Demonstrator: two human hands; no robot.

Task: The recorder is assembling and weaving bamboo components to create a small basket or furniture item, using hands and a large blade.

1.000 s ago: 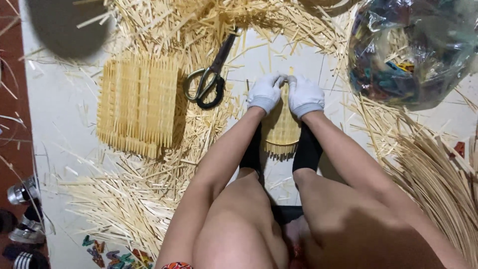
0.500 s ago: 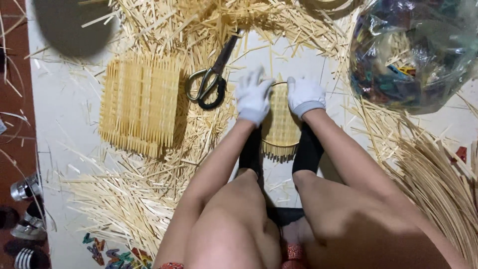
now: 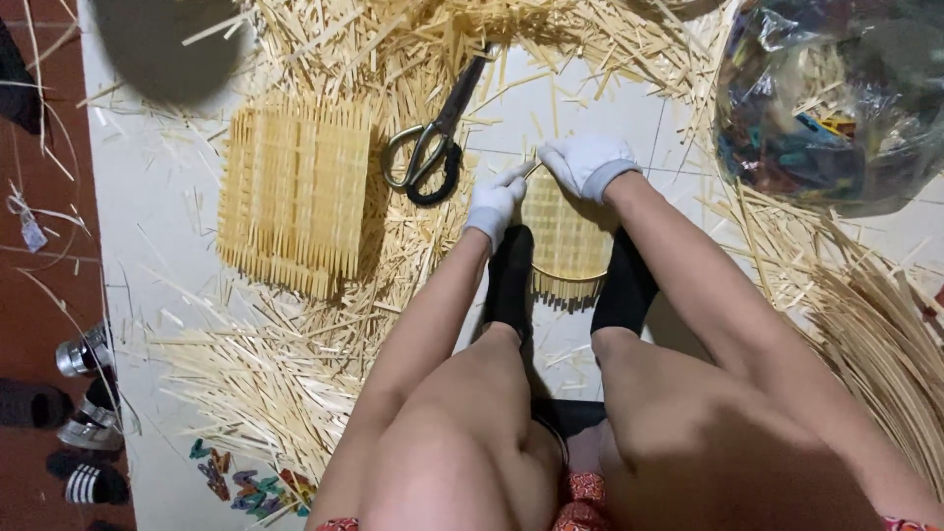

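Note:
Both my hands wear white gloves. My left hand [image 3: 495, 200] and my right hand [image 3: 587, 163] meet at the top edge of a small woven bamboo mat [image 3: 565, 236], pinching a thin bamboo strip [image 3: 532, 169] between them. The mat lies on the floor between my two feet in black socks [image 3: 510, 280], which press on its sides. Its lower edge ends in a fringe of strip ends.
Black-handled scissors [image 3: 433, 147] lie just left of my hands. A stack of finished woven mats [image 3: 295, 197] sits further left. Loose bamboo strips [image 3: 265, 383] cover the floor. A clear bag of coloured clips [image 3: 826, 98] is at the top right, long strips [image 3: 875, 324] at the right.
My hands shifted along the mat's top edge; the left hand dropped a little and the right hand rose and moved right, drawing a strip between them.

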